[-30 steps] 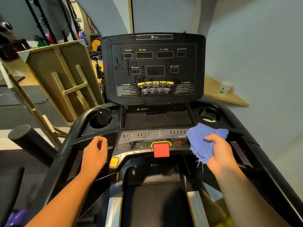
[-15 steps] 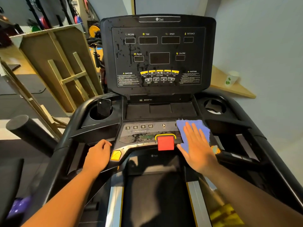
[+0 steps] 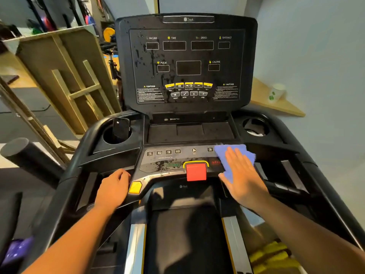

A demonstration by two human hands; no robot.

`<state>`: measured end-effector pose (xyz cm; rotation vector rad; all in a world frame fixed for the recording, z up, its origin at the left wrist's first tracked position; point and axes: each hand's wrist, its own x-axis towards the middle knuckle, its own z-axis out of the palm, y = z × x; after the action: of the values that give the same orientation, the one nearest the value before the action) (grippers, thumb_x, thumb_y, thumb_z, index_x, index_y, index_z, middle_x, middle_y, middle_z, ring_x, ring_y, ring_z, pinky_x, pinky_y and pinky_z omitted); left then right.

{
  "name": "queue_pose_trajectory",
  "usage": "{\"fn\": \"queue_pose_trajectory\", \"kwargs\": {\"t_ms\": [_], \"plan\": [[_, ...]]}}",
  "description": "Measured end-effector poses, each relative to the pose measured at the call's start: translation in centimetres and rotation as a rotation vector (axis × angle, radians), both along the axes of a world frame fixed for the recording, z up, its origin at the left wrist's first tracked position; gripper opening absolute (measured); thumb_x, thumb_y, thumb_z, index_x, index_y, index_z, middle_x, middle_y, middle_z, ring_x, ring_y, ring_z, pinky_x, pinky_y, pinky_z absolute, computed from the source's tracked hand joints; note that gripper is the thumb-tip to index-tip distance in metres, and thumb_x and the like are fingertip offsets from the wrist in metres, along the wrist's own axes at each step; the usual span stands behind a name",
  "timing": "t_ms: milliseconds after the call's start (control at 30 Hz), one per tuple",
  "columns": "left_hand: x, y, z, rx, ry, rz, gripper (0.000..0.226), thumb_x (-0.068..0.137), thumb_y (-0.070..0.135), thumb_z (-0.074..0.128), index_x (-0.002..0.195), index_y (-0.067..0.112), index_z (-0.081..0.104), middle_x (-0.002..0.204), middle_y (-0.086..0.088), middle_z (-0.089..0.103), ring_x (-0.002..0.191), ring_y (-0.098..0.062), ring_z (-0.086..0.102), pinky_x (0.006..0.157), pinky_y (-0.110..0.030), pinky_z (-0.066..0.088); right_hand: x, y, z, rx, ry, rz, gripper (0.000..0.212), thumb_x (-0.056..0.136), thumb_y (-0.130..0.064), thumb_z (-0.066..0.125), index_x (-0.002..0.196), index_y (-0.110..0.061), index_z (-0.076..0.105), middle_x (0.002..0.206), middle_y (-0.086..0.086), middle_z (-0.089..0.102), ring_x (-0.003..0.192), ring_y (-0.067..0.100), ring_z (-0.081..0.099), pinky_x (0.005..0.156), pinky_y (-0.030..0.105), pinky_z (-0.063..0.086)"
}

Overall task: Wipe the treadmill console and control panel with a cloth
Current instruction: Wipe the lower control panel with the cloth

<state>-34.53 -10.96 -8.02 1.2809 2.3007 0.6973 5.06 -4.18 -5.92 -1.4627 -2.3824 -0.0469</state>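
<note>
- Right hand [image 3: 242, 177] flat and open, fingers spread, palm pressing a blue cloth [image 3: 235, 155] down onto the right end of the lower control panel [image 3: 173, 159].
- Cloth spread out under the palm, covering the buttons at the panel's right end; only a "3" button and part of a red lit readout showing at its left edge.
- Left hand [image 3: 113, 187] loosely curled, resting on the black frame at the panel's left corner, just beside a yellow button [image 3: 135, 187]; gripping nothing that can be seen.
- Red stop key [image 3: 196, 172] at the middle of the panel's front edge, between the two hands, under a yellow arch.
- Row of buttons marked 3, 6, 9, 12 on the panel's left half, with dark specks and smears below them near a dim green readout.
- Upright console screen [image 3: 187, 66] behind the panel, dark, streaked with drips and droplets mostly on its left side.
- Dark phone [image 3: 120, 129] standing tilted in the left cup holder [image 3: 110, 138]; right cup holder [image 3: 255, 126] well apart on the other side.
- Paper cup [image 3: 276, 92] on a wooden shelf [image 3: 276, 104] against the right wall.
- Wooden boards [image 3: 65, 76] leaning at the left, gym gear behind them.
</note>
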Motion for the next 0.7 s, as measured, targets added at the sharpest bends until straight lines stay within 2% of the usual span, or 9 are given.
{"fn": "queue_pose_trajectory", "kwargs": {"t_ms": [67,133,200,333,367,467,567,633,700], "plan": [[0.1,0.0,0.1,0.009,-0.007,-0.001,0.031,0.107,0.027,0.04,0.097,0.026,0.069,0.097,-0.002,0.068,0.087,-0.019,0.061,0.078,-0.036,0.043,-1.0,1.0,1.5,-0.085,0.112,-0.188,0.076,0.094,-0.047,0.056,0.155,-0.016,0.024,0.15,0.005,0.041,0.139,0.029,0.037,0.114,0.046,0.035],[0.1,0.0,0.1,0.01,-0.006,-0.003,0.031,0.108,0.026,0.04,0.096,0.026,0.069,0.096,-0.001,0.068,0.084,-0.016,0.061,0.078,-0.036,0.044,-4.0,1.2,1.7,-0.121,0.188,-0.312,0.078,0.096,-0.048,0.053,0.156,-0.014,0.018,0.157,0.008,0.032,0.146,0.03,0.027,0.121,0.045,0.026],[0.0,-0.1,0.1,0.008,-0.003,0.0,0.031,0.108,0.027,0.04,0.097,0.026,0.069,0.096,-0.002,0.068,0.087,-0.018,0.062,0.079,-0.037,0.046,-6.5,0.3,0.6,-0.077,0.171,-0.222,0.076,0.099,-0.05,0.044,0.155,-0.004,0.023,0.16,0.015,0.03,0.15,0.033,0.024,0.123,0.048,0.023],[-0.1,-0.1,0.0,0.001,-0.004,-0.012,0.031,0.108,0.027,0.04,0.096,0.025,0.069,0.097,-0.003,0.07,0.085,-0.014,0.062,0.077,-0.035,0.046,-3.3,-0.7,-1.0,0.024,-0.137,0.062,0.076,0.1,-0.059,0.019,0.155,-0.007,0.012,0.162,0.011,0.019,0.151,0.03,0.022,0.125,0.04,0.013],[-0.1,0.0,-0.1,0.0,0.0,-0.015,0.031,0.108,0.027,0.041,0.097,0.024,0.069,0.097,-0.002,0.07,0.084,-0.012,0.061,0.075,-0.033,0.045,-2.0,-0.5,-0.5,0.06,-0.131,0.073,0.074,0.102,-0.058,0.02,0.156,-0.008,0.013,0.163,0.01,0.019,0.151,0.029,0.024,0.124,0.039,0.012],[-0.1,-0.1,-0.2,0.005,0.015,-0.017,0.029,0.108,0.028,0.043,0.097,0.025,0.07,0.095,0.0,0.071,0.082,-0.008,0.061,0.071,-0.029,0.044,-0.5,0.4,1.3,-0.061,0.076,-0.105,0.07,0.095,-0.045,0.052,0.155,-0.023,0.022,0.155,0.001,0.035,0.14,0.024,0.034,0.117,0.039,0.028],[-0.1,-0.1,-0.1,0.002,0.022,-0.02,0.029,0.108,0.027,0.045,0.095,0.023,0.071,0.092,0.0,0.07,0.078,-0.006,0.059,0.067,-0.029,0.042,-4.8,0.9,1.1,-0.064,0.224,-0.311,0.077,0.096,-0.047,0.055,0.155,-0.009,0.022,0.156,0.012,0.035,0.145,0.031,0.031,0.119,0.045,0.028],[-0.1,-0.2,0.0,-0.001,0.023,-0.012,0.03,0.107,0.027,0.045,0.094,0.023,0.071,0.092,-0.001,0.07,0.079,-0.009,0.059,0.07,-0.032,0.042,-7.9,0.3,-0.1,-0.037,0.174,-0.192,0.078,0.099,-0.045,0.05,0.155,0.001,0.02,0.162,0.02,0.023,0.152,0.037,0.017,0.123,0.048,0.019],[0.0,-0.1,0.1,-0.014,0.01,-0.011,0.03,0.107,0.027,0.045,0.094,0.023,0.071,0.094,-0.001,0.07,0.082,-0.013,0.061,0.073,-0.034,0.044,-8.1,-0.5,-0.9,-0.067,-0.03,0.028,0.076,0.1,-0.05,0.038,0.155,-0.001,0.019,0.164,0.015,0.016,0.153,0.031,0.009,0.124,0.047,0.018]]}}
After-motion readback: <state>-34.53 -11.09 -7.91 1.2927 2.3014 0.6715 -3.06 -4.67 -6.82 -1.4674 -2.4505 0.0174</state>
